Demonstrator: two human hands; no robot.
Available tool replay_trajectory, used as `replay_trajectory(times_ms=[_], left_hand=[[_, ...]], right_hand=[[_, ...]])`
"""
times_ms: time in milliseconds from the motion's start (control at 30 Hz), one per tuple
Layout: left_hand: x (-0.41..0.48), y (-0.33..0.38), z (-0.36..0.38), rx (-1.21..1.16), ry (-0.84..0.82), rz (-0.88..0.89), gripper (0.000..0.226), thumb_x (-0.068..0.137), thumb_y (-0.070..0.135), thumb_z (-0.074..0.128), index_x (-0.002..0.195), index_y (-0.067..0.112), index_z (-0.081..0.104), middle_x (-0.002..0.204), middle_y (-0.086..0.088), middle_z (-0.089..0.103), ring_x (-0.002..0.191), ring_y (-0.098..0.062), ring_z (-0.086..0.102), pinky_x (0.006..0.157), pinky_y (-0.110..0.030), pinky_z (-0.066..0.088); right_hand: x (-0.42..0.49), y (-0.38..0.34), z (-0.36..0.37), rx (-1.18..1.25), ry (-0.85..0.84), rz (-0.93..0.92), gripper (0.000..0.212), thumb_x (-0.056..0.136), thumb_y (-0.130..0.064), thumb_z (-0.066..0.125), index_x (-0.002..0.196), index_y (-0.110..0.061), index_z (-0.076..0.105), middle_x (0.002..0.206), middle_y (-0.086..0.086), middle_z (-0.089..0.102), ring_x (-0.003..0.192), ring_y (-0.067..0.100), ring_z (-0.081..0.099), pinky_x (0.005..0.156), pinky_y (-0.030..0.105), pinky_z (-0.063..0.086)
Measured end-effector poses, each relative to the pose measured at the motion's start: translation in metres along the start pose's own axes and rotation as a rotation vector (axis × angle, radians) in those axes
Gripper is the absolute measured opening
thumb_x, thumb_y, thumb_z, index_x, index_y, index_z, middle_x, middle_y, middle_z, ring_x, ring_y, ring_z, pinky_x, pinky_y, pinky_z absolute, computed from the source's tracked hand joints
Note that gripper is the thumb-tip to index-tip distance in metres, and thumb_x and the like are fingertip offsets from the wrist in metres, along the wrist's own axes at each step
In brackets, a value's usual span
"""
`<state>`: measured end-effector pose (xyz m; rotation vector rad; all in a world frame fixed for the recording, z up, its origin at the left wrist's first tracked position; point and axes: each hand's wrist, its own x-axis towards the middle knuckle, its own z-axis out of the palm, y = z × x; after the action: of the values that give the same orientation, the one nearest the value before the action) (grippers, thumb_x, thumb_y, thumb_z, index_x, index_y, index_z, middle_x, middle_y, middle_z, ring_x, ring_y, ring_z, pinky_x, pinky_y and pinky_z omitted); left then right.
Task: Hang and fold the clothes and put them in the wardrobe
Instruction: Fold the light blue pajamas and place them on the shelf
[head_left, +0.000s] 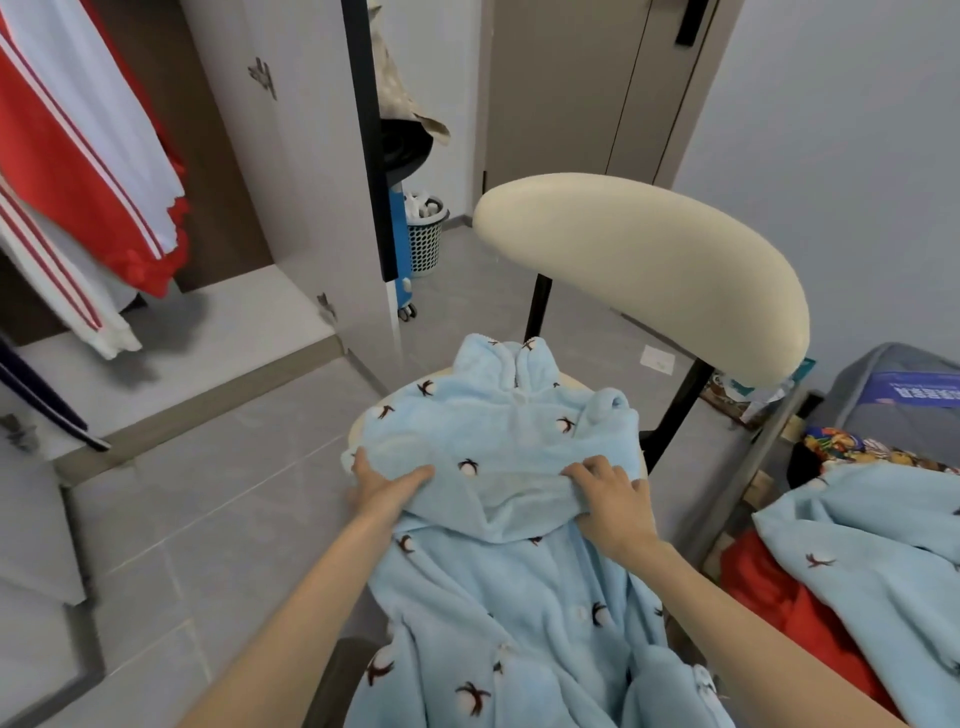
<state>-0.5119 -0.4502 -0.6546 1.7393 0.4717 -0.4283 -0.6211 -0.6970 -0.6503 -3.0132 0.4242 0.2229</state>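
Two hands: both are on the pyjama top (498, 441), at either end of a bunched ridge across its middle.
Left hand (387, 486): fingers lie fairly straight over the cloth at the left edge; the thumb is hidden, so I cannot tell whether it grips.
Right hand (613, 499): fingers are curled into the ridge, holding a bunch of fleece.
Pyjama top: pale blue fleece, lying button side up on the seat of the chair (639, 270), its lower part hanging off the front edge towards the person.
Pointing: the collar faces away from the person, towards the chair back; the hem faces the person.
Long axis: runs from the person to the chair back, roughly straight up the view.
Done: a red and white jacket (78, 156) hangs in the open wardrobe (311, 156).
In hand: by my reading, the first cross fold of the top.
Left: finishing the fold and shelving it; a second blue fleece piece (857, 545) and a red cloth (779, 587) wait at the right.
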Motion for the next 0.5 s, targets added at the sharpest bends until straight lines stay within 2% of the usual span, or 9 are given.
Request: replay_trajectory(times_ms=[67, 133, 167, 233, 267, 300, 367, 433, 500], left_hand=[[0.007, 0.0, 0.003, 0.084, 0.035, 0.025, 0.102, 0.077, 0.021, 0.08, 0.154, 0.02, 0.012, 0.153, -0.014, 0.024, 0.137, -0.031, 0.031, 0.109, -0.039, 0.034], [0.015, -0.002, 0.005, 0.13, 0.039, 0.095, 0.078, 0.082, 0.015, 0.073, 0.146, 0.01, 0.029, 0.146, -0.014, 0.039, 0.13, -0.03, 0.042, 0.104, -0.036, 0.037], [0.016, -0.001, 0.005, 0.201, 0.043, 0.127, 0.061, 0.085, 0.013, 0.068, 0.138, 0.006, 0.038, 0.137, -0.015, 0.048, 0.122, -0.03, 0.049, 0.097, -0.034, 0.04], [0.017, 0.009, 0.007, 0.351, 0.026, 0.2, 0.032, 0.09, 0.012, 0.057, 0.12, 0.002, 0.052, 0.109, -0.016, 0.061, 0.094, -0.029, 0.061, 0.076, -0.029, 0.046], [0.018, 0.016, 0.009, 0.341, 0.006, 0.254, 0.022, 0.092, 0.011, 0.053, 0.111, 0.002, 0.053, 0.097, -0.014, 0.06, 0.08, -0.026, 0.062, 0.063, -0.025, 0.047], [0.018, 0.024, 0.014, 0.254, -0.03, 0.316, 0.015, 0.093, 0.009, 0.051, 0.107, 0.003, 0.053, 0.093, -0.01, 0.058, 0.076, -0.023, 0.061, 0.056, -0.021, 0.046], [0.011, 0.044, 0.025, -0.003, -0.132, 0.423, 0.012, 0.096, 0.005, 0.051, 0.107, 0.007, 0.051, 0.098, -0.001, 0.053, 0.086, -0.016, 0.058, 0.062, -0.02, 0.053], [0.004, 0.06, 0.037, -0.205, -0.213, 0.47, 0.016, 0.096, 0.0, 0.049, 0.101, 0.014, 0.049, 0.104, 0.004, 0.052, 0.094, -0.009, 0.058, 0.072, -0.024, 0.058], [0.003, 0.064, 0.044, -0.225, -0.195, 0.441, 0.021, 0.095, -0.004, 0.047, 0.098, 0.016, 0.046, 0.103, 0.006, 0.053, 0.095, -0.008, 0.056, 0.073, -0.026, 0.058]], right_hand=[[0.004, 0.0, 0.0, 0.081, 0.058, 0.012, 0.044, 0.084, -0.014, 0.052, 0.126, -0.028, 0.047, 0.123, -0.002, 0.042, 0.106, 0.02, 0.048, 0.085, 0.034, 0.025], [0.01, -0.001, -0.004, 0.213, 0.142, 0.026, 0.038, 0.081, -0.01, 0.053, 0.116, -0.023, 0.054, 0.109, -0.002, 0.042, 0.097, 0.02, 0.047, 0.077, 0.031, 0.018], [0.014, -0.001, -0.008, 0.277, 0.192, 0.033, 0.035, 0.079, -0.008, 0.054, 0.111, -0.02, 0.056, 0.103, -0.001, 0.042, 0.092, 0.02, 0.045, 0.075, 0.031, 0.017], [0.023, 0.0, -0.02, 0.361, 0.285, 0.074, 0.029, 0.077, -0.001, 0.051, 0.102, -0.014, 0.056, 0.097, 0.001, 0.041, 0.088, 0.023, 0.042, 0.075, 0.031, 0.018], [0.027, 0.003, -0.027, 0.387, 0.333, 0.11, 0.026, 0.077, 0.002, 0.049, 0.098, -0.011, 0.055, 0.095, 0.003, 0.041, 0.087, 0.026, 0.042, 0.076, 0.032, 0.02], [0.031, 0.006, -0.034, 0.421, 0.393, 0.148, 0.024, 0.076, 0.007, 0.045, 0.094, -0.008, 0.052, 0.094, 0.005, 0.04, 0.086, 0.028, 0.041, 0.075, 0.033, 0.022], [0.036, 0.015, -0.047, 0.497, 0.552, 0.228, 0.022, 0.076, 0.014, 0.041, 0.09, -0.003, 0.046, 0.095, 0.007, 0.036, 0.082, 0.029, 0.039, 0.072, 0.036, 0.028], [0.034, 0.026, -0.05, 0.462, 0.689, 0.316, 0.023, 0.077, 0.016, 0.044, 0.089, -0.003, 0.043, 0.1, 0.012, 0.036, 0.083, 0.031, 0.039, 0.068, 0.041, 0.035], [0.026, 0.035, -0.042, 0.331, 0.695, 0.37, 0.024, 0.077, 0.012, 0.052, 0.096, 0.0, 0.045, 0.106, 0.021, 0.041, 0.089, 0.035, 0.039, 0.069, 0.04, 0.033]])
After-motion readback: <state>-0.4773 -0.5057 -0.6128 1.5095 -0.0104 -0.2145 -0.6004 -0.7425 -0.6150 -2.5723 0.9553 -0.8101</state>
